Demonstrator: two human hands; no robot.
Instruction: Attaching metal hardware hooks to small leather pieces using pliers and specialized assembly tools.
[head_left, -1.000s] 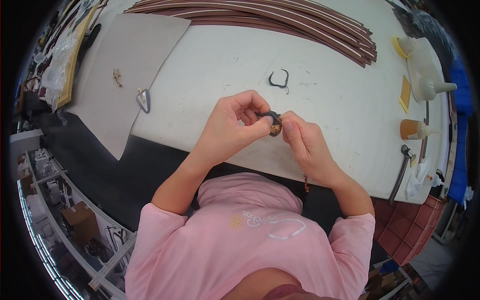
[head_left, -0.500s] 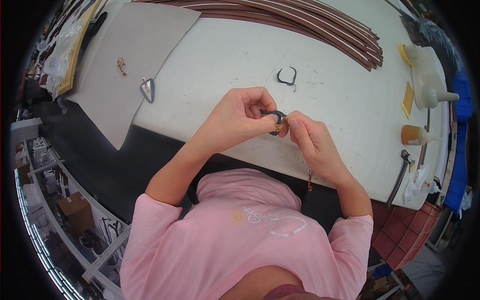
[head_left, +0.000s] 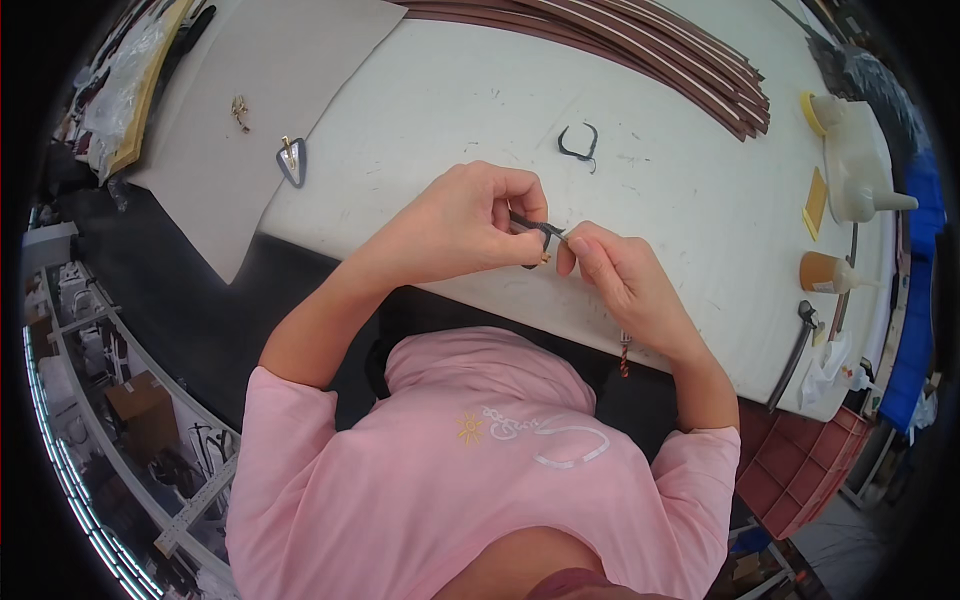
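My left hand is closed in a pinch on a narrow dark strap, which bends into a small loop with a bit of gold-coloured metal at its lower side. Close by on the right, my right hand has thumb and forefinger pressed together at the strap's end. Whether a thin tool is also between those fingers is too small to tell. Beyond both hands, a curved dark strip lies on the white table. A red and black braided cord hangs below my right wrist.
Grey sheet material covers the table's left part, with a gold metal piece and a grey triangular piece on it. Brown strips lie along the back. At right are a white jug, an amber bottle and a hammer.
Both hands have shifted slightly left together with the strap. The strap has turned between my fingers, and less of its gold metal shows now.
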